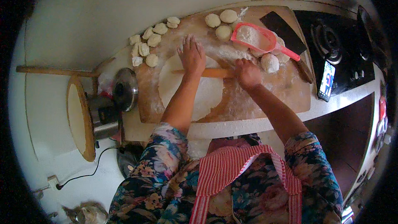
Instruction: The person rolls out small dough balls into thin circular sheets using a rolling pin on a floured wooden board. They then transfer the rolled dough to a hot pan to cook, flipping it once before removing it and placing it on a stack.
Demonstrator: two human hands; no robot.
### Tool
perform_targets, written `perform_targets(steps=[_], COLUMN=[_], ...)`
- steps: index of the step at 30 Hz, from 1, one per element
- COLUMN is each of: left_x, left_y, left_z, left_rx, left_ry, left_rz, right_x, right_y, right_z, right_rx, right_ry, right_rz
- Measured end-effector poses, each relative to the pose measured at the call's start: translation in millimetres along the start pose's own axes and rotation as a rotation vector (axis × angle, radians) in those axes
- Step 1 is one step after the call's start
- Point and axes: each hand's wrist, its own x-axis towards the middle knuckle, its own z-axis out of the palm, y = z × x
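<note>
A wooden rolling pin (pixel 216 73) lies across a wide, thin sheet of dough (pixel 174 91) on a floured wooden board (pixel 279 95). My right hand (pixel 248 74) is closed around the pin's right end. Stretched out flat, my left hand (pixel 192 53) reaches past the pin over the dough's far part, fingers slightly apart. The left wrist crosses above the pin, whose tapered left end shows beside it. Whether the left palm presses on pin or dough is hidden. Loose flour (pixel 234 53) is scattered between the hands.
Several small dough pieces (pixel 152 40) sit at the back left. Round dough balls (pixel 224 32) rest behind; a pink scoop of flour (pixel 253 37) tops others. A dark flat blade (pixel 283 31), phone (pixel 326 81) and gas hob (pixel 329 43) are right; a metal lid (pixel 126 88) is left.
</note>
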Motion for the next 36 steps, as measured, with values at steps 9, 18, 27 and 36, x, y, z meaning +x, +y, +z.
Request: perform_targets(steps=[9, 18, 27, 36], left_x=[-67.0, -46.1, 9.1, -65.1], left_y=[-6.6, -8.5, -43.3, -59.8], left_z=[-25.8, -20.5, 12.0, -51.2], left_rx=[-0.034, -0.061, -0.079, -0.009], left_ry=[-0.167, -0.24, -0.035, -0.279], left_rz=[0.052, 0.009, 0.056, 0.15], right_x=[-47.4, -26.9, 20.9, -42.3], right_y=[-12.3, -11.4, -23.7, -33.7], right_z=[9.9, 8.8, 8.1, 15.7], right_rx=[0.15, 0.176, 0.08, 0.18], right_ry=[0.064, 0.198, 0.117, 0.083], right_rz=[-0.047, -0.035, 0.015, -0.049])
